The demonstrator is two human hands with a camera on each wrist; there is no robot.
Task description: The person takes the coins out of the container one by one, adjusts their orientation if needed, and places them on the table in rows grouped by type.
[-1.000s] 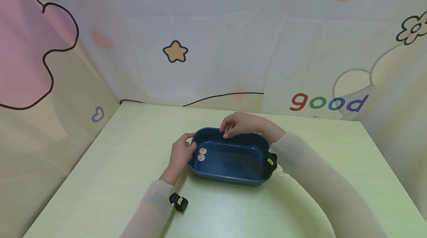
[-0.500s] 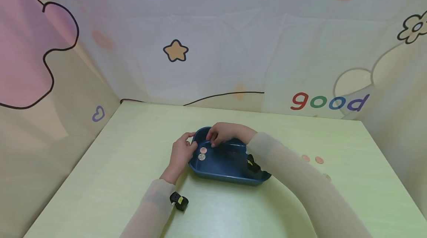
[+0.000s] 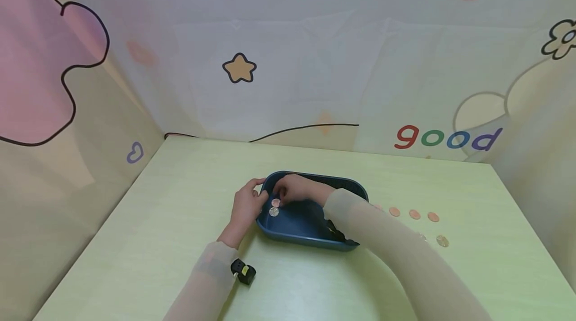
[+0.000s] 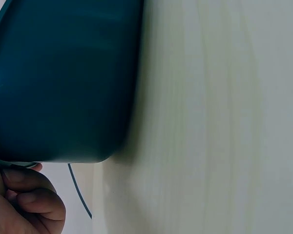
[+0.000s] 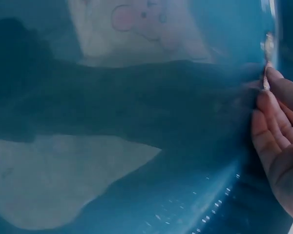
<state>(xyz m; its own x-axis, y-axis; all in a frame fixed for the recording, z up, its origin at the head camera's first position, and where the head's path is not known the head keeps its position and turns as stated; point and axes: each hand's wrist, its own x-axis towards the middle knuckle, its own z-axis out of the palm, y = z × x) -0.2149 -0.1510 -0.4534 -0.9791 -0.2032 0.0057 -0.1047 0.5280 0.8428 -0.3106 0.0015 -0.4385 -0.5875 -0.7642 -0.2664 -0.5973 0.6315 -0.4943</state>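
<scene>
A deep blue rectangular tray [image 3: 306, 243] stands on the table. My left hand [image 3: 245, 206] grips its left end, thumb over the rim; in the left wrist view its curled fingers [image 4: 41, 200] are at the tray's edge. My right hand [image 3: 299, 188] is inside the tray, low near the left end. In the right wrist view its thumb and finger pinch a small coin [image 5: 266, 82], seen nearly edge-on. A copper-coloured coin [image 3: 276, 203] and a silvery coin [image 3: 273, 212] lie on the tray floor just by the right fingertips.
Right of the tray, several copper-coloured coins [image 3: 414, 214] lie in a row on the table, partly behind the right sleeve [image 3: 382, 221]. A silvery coin [image 3: 443, 241] lies nearer. A printed cloth [image 3: 288, 96] hangs along the table's back edge.
My right hand has moved left and down from over the tray's far rim into its left end, coin in its fingers. More coins on the right have come into view. The left hand keeps still.
</scene>
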